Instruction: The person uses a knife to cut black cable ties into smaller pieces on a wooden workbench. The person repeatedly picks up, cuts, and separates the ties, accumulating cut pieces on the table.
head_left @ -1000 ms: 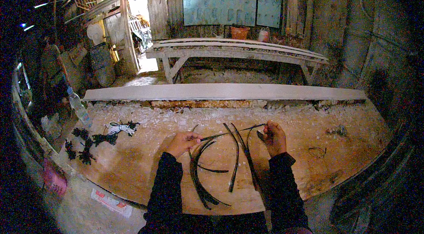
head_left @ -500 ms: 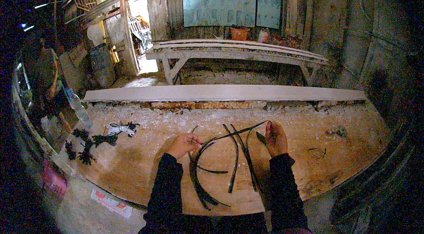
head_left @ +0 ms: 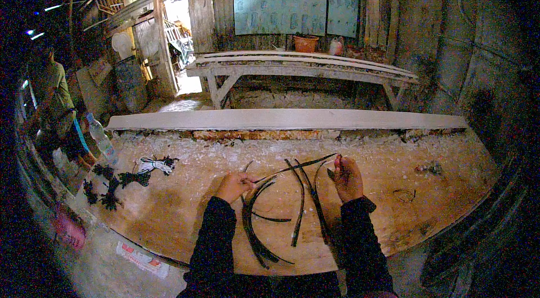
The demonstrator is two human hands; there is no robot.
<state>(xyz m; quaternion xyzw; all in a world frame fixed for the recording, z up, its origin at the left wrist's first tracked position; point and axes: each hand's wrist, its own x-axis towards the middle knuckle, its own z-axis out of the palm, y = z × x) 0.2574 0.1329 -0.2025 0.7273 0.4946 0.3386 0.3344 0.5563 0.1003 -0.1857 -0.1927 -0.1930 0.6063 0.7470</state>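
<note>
A thin dark strand (head_left: 298, 166) stretches nearly straight between my two hands, just above the wooden tabletop. My left hand (head_left: 236, 186) pinches its left end, and my right hand (head_left: 346, 178) grips the right end between the fingertips. Below my left hand lies a curved bundle of black strands (head_left: 251, 230). Two more dark lengths, a strand (head_left: 300, 202) and a thicker bundle (head_left: 316, 199), lie between my forearms, passing under the held strand. What the strands are made of is hard to tell.
At the left lie several tied black bundles (head_left: 134, 178) and a white tied bundle (head_left: 156, 166), near a clear plastic bottle (head_left: 100, 137). A pale board (head_left: 287, 120) runs along the table's far edge. A person (head_left: 59, 92) is at the far left; a long bench (head_left: 304, 67) stands behind.
My right hand has shifted slightly left and the held strand has dropped a little. My left hand has turned, moving slightly right. The person at the far left has come more into view.
</note>
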